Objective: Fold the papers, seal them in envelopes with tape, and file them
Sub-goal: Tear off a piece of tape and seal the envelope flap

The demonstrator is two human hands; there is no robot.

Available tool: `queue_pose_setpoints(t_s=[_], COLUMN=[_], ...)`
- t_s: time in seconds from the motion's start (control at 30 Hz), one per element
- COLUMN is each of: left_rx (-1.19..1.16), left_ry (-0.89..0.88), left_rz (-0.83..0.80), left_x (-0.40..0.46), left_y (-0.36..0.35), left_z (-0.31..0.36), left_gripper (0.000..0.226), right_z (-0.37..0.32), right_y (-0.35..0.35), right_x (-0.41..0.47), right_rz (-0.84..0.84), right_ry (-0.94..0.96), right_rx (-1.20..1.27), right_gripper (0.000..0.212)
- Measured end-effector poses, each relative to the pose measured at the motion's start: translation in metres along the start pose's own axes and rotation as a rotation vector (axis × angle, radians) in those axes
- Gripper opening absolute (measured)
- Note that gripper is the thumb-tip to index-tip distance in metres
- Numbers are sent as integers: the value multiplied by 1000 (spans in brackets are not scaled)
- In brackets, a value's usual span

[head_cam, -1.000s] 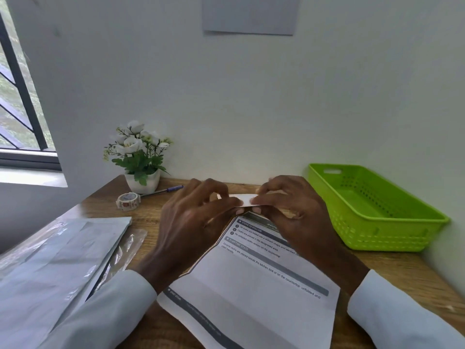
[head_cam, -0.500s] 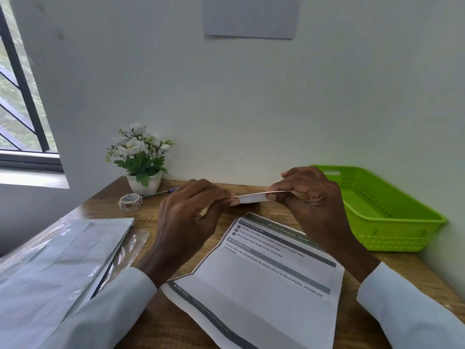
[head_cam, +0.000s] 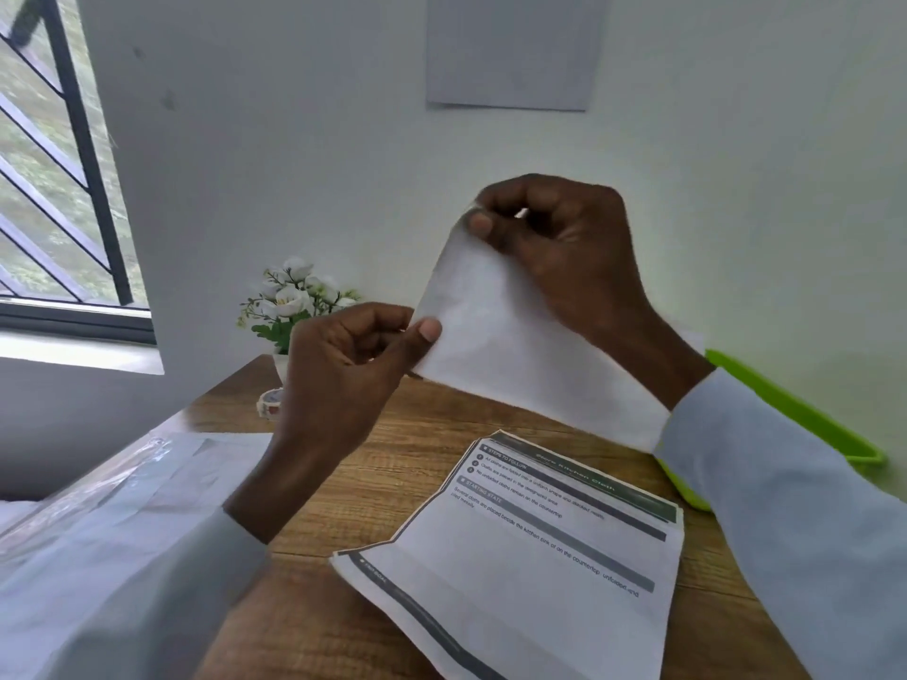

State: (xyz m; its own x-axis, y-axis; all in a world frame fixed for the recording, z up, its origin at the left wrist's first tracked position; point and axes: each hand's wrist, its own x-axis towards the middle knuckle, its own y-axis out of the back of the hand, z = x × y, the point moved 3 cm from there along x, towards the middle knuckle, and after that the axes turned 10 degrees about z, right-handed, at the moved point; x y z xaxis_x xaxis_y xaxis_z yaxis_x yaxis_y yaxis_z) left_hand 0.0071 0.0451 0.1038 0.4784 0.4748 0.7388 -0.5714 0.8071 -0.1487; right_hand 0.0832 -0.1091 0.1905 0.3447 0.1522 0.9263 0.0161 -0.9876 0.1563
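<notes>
Since half a second ago we find the white envelope raised from desk level to mid-frame, tilted. Left hand pinches its lower corner, right hand its upper. We judge it light, limp, crease-prone; hold by corners.

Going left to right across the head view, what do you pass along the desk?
Plastic sleeves → tape roll → printed sheet → green basket.
</notes>
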Motion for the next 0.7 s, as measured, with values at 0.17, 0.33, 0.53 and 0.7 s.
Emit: queue_pose_setpoints(t_s=[0.17,0.33,0.53,0.7], left_rx=[71,137,260,433], left_ry=[231,588,795,790], left_rz=[-166,-158,-129,-133], left_x=[-3,-29,-37,-39], left_y=[11,21,48,60], left_z=[-10,-53,-85,-94], left_gripper=[10,7,14,15], right_z=[23,64,95,109], right_y=[-37,-39,18,59], right_x=[-20,-69,-107,-128], right_rz=[-407,-621,-838,-734], right_ry=[-217,-361,-573,-717], right_rx=[51,-89,-248,-322], right_gripper=[3,20,10,19])
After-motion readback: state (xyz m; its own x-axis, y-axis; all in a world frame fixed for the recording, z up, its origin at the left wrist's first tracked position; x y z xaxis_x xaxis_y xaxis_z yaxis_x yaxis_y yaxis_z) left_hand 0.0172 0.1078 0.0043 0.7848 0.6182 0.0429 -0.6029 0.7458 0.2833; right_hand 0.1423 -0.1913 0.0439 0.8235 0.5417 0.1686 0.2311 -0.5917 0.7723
